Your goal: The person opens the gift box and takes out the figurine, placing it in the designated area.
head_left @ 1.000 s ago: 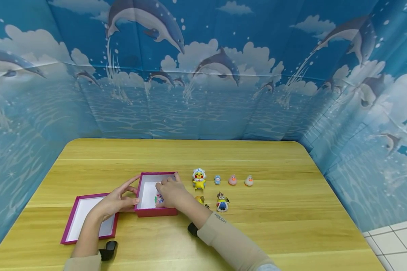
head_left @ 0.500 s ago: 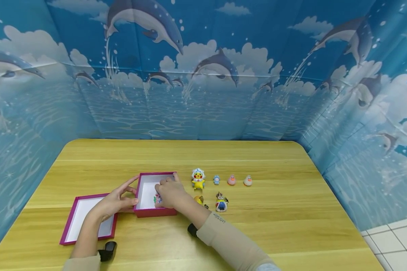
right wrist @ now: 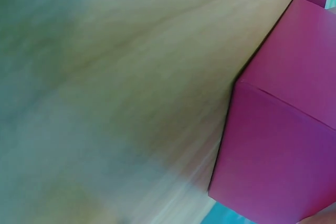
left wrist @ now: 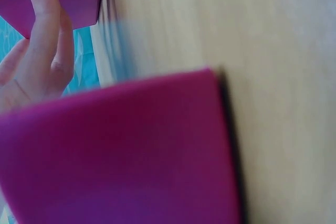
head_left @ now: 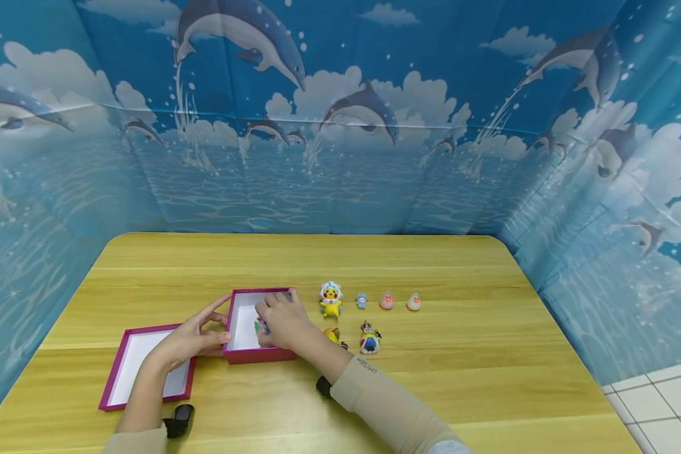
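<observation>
In the head view, an uncovered magenta box with a white inside stands left of the table's middle. My right hand reaches into it over the right side. Its thumb and fingers pinch a small pink and green figurine, mostly hidden under the hand. Against the box's left wall rests my left hand, thumb toward the front and fingers toward the back corner. The left wrist view shows that thumb lying straight along the wall. In the right wrist view the box shows only its outer sides.
The box lid lies inside up under my left forearm. Right of the box stand a yellow figure in a white hood, a small blue figure, a pink duck, a white duck, a crowned figure and a partly hidden yellow figure.
My right hand's fingers have shifted slightly left and back inside the box, and the pinched figurine has moved a little with them. The left hand stays at the box wall.
</observation>
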The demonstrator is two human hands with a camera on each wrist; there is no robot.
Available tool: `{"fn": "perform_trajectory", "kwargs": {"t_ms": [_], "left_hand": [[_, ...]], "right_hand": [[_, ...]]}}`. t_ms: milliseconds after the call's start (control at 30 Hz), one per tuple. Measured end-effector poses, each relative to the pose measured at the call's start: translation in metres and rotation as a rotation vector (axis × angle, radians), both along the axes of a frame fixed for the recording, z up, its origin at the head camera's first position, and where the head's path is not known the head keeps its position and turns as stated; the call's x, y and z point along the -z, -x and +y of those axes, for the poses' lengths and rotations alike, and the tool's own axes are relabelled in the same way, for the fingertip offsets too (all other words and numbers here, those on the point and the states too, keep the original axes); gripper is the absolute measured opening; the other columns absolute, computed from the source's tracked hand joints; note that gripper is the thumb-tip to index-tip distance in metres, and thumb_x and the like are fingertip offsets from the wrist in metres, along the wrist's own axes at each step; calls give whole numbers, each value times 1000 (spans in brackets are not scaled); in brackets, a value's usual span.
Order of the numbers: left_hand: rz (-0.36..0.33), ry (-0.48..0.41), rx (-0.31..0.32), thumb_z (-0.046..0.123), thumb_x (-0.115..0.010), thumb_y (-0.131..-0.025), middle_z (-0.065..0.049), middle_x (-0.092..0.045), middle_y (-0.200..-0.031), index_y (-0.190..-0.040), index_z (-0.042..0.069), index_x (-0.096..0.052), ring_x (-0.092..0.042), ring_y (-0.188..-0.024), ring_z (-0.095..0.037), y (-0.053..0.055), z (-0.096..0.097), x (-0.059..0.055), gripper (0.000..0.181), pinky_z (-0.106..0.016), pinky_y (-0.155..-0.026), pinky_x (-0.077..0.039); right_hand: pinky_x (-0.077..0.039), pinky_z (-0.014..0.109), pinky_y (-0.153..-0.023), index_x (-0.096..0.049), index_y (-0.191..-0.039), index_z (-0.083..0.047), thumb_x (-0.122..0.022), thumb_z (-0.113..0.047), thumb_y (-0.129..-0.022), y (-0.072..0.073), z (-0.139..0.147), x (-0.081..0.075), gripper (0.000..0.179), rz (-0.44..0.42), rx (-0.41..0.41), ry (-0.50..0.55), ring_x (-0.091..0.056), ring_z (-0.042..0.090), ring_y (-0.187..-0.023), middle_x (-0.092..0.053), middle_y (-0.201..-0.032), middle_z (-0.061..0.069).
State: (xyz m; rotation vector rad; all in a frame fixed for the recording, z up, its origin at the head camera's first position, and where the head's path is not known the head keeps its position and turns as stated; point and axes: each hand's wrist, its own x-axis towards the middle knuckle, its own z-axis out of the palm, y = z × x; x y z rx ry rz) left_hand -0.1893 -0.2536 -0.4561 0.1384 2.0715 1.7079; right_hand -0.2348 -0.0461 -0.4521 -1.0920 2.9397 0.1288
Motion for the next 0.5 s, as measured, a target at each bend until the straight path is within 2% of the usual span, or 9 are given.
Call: {"fn": "perform_trajectory", "kwargs": {"t_ms": [267, 500], "left_hand": [[2, 2, -1, 14, -62, -87, -25, -28, -126, -148, 16, -10, -57, -95, -27, 0, 0, -1, 80, -39, -80, -52], [-9, 6, -10, 13, -61, -88, -24, -28, -126, -148, 17, -11, -57, -96, -28, 0, 0, 0, 78, -40, -81, -52]], "right_hand": [[-32, 48, -100, -54, -113, -20, -62, -45, -80, 0, 0, 0, 43, 37, -15, 102, -46, 16, -111, -51, -117, -3], [-35, 46, -95, -49, -117, -19, -61, -44, -81, 2, 4, -7, 46, 90, -25, 180, -46, 14, -108, -49, -117, -4]]}}
